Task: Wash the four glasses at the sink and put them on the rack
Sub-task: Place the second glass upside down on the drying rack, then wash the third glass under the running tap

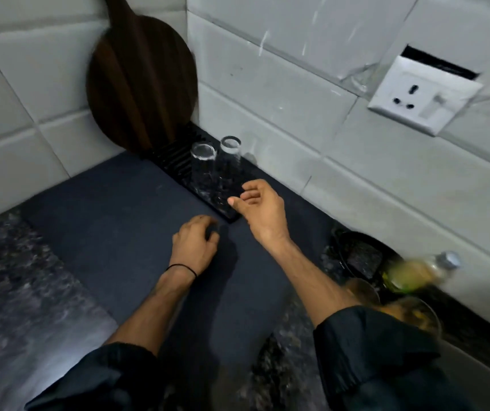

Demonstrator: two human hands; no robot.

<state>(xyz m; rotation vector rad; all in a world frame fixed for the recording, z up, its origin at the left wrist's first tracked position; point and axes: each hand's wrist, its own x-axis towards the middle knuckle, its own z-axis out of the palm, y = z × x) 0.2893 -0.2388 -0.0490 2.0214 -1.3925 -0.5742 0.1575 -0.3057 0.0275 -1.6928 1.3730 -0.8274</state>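
Two clear glasses stand side by side on the black slatted rack (175, 155) against the tiled wall, one (203, 167) to the left and one (230, 157) to the right. My right hand (260, 209) hovers just in front of them with relaxed, loosely curled fingers, holding nothing. My left hand (196, 244) rests on the dark mat (113, 209) near the rack's front end, fingers loosely curled and empty.
A round dark wooden board (141, 84) leans in the corner behind the rack. A wall socket (424, 99) sits at upper right. At right stand a bottle (421, 274), a black pan (362, 256) and glass vessels (415, 315). Speckled granite counter (15, 286) surrounds the mat.
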